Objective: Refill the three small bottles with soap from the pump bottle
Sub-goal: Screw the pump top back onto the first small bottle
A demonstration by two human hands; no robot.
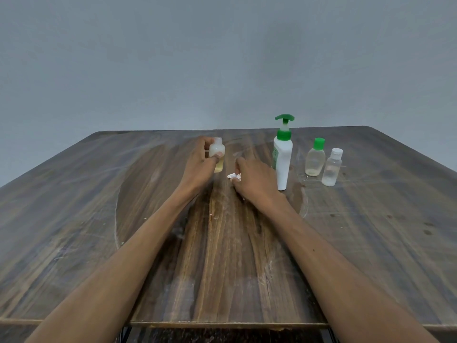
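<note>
Head cam is looking down at a scuffed wooden table [99, 219] against a plain grey wall [222, 58]. The left hand [197, 164] is gripping a small uncapped bottle [217, 154], fingers curled round it and thumb pressing on the front; it's standing upright near the middle of the table with a bit of yellowish liquid sitting in the bottom. The right hand [254, 177] is hovering just beside it, low over the table, pinching something small and white [233, 176] — probably the cap, but it's too small to say for sure. Just right of that hand the white pump bottle [282, 157] with the green pump is standing upright. Further right, two more small bottles are sitting close together with caps on: a green-capped bottle [315, 158] and a clear-capped bottle [331, 168] slightly nearer the camera.
</note>
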